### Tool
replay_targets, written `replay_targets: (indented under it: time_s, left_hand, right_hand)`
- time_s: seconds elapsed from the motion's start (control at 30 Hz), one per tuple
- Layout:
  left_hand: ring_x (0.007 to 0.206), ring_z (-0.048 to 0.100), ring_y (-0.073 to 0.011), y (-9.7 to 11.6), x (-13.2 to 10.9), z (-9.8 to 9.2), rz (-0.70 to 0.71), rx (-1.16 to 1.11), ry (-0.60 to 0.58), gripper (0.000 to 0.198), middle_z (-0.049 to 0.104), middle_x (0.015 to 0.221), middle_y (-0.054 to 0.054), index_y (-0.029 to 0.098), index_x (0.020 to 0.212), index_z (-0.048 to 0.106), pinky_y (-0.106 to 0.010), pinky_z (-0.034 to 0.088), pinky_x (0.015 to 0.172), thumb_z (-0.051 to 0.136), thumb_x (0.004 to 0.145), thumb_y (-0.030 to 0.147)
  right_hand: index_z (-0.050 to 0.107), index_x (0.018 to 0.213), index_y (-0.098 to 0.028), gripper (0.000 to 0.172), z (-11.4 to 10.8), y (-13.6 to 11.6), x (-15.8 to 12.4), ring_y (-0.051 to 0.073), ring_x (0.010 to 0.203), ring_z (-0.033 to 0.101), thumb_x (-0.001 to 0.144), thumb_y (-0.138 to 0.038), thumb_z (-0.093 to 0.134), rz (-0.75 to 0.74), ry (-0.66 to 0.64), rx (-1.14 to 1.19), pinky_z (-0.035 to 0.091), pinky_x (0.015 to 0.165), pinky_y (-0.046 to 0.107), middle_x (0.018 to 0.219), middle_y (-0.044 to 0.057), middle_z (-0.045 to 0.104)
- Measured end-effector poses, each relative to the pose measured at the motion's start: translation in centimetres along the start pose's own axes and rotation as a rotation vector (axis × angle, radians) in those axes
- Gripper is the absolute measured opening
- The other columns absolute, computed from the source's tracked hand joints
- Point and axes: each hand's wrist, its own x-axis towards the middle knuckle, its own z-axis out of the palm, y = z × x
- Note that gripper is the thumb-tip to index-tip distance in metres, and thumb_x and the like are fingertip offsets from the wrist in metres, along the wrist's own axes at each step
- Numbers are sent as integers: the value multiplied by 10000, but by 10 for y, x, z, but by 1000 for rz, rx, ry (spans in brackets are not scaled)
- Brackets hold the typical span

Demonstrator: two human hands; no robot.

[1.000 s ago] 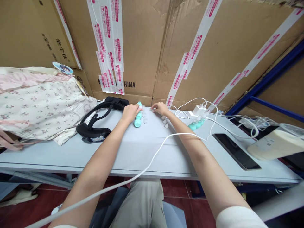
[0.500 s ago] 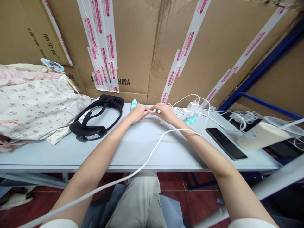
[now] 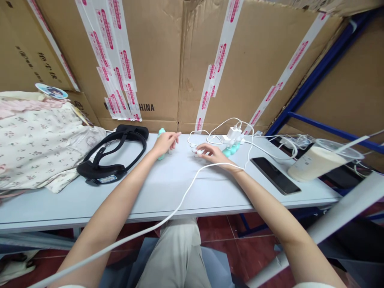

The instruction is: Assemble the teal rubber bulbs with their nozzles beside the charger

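My left hand is over a teal bumpy object, with fingers loosely stretched and the index finger pointing right. The hand covers the object's middle; its ends show above and below. A small pale piece lies under those fingers. To the right, my right hand has its thumb and fingers curled around a small white round piece low over the table. Other tiny white bits lie beside these fingertips, too small to name. Close behind my right hand lies a second teal bumpy object, with clear or white parts along it.
A black headset with a strap and floral fabric lie left on the grey table. Right are a white charger, cables, a phone and a tilted drink cup. A white cable crosses in front; cardboard stands behind.
My hands were together with fingertips touching; now they are apart. The right hand has come down beside the small white pieces, and the left stays by the teal object. The view has shifted slightly.
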Motion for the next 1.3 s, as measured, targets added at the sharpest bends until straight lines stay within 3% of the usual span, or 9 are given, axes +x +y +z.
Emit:
replay_targets:
  time_s: [0.1, 0.17, 0.27, 0.4, 0.57, 0.73, 1.13, 1.3]
  left_hand:
    - [388, 489, -94, -20, 2, -20, -39, 7, 275, 522, 532, 455, 4, 154, 634, 565, -212, 374, 447, 371, 875, 574]
    - [384, 492, -101, -32, 2, -29, -82, 24, 373, 532, 538, 452, -2, 156, 625, 566, -217, 369, 439, 356, 879, 573]
    - [393, 504, -108, -42, 0, -35, -152, 89, 447, 540, 554, 452, -8, 157, 610, 575, -222, 378, 457, 353, 880, 569]
    - [417, 526, -117, -44, -3, -31, -175, 163, 443, 546, 569, 458, -12, 162, 600, 583, -230, 388, 490, 342, 885, 561]
    - [423, 529, -123, -43, -5, -29, -179, 199, 453, 539, 574, 464, -12, 168, 592, 581, -241, 387, 505, 336, 889, 545]
    - [438, 537, -127, -41, -6, -30, -168, 224, 473, 544, 578, 469, -16, 172, 596, 578, -241, 393, 521, 315, 891, 546]
    - [462, 545, -135, -34, -14, -33, -142, 328, 442, 543, 591, 484, -24, 183, 591, 578, -240, 387, 539, 309, 883, 552]
    - [477, 551, -139, -33, -16, -34, -135, 355, 467, 550, 596, 495, -29, 184, 594, 588, -239, 375, 536, 302, 884, 554]
  right_hand:
    - [647, 950, -192, 284, 0, 5, -5, 167, 902, 574, 799, -427, 596, -14, -38, -61, 405, 712, 263, 1024, 53, 649]
    - [656, 886, -182, 274, 1, 7, -6, 180, 945, 551, 751, -421, 654, -58, -38, -110, 393, 753, 271, 1007, 58, 633]
    - [656, 848, -171, 259, 2, 12, -5, 151, 835, 534, 719, -394, 680, -57, -64, -137, 374, 734, 264, 894, 37, 611]
    - [649, 862, -179, 224, 3, 17, -6, 106, 657, 490, 720, -353, 655, 50, -126, -180, 342, 629, 235, 757, -13, 594]
    - [644, 899, -204, 254, 4, 13, -9, 104, 643, 527, 721, -384, 650, 131, -92, -330, 334, 617, 225, 755, -24, 636]
    - [635, 930, -215, 258, 3, 11, -9, 114, 671, 564, 733, -381, 653, 131, -46, -443, 334, 621, 222, 791, -19, 659]
    - [580, 985, -237, 308, 5, 12, -12, 133, 709, 580, 750, -426, 644, 106, -49, -445, 335, 629, 231, 816, -31, 657]
    - [553, 1066, -227, 365, 0, 8, 0, 134, 711, 562, 851, -513, 483, 120, 185, -395, 378, 670, 247, 884, -5, 646]
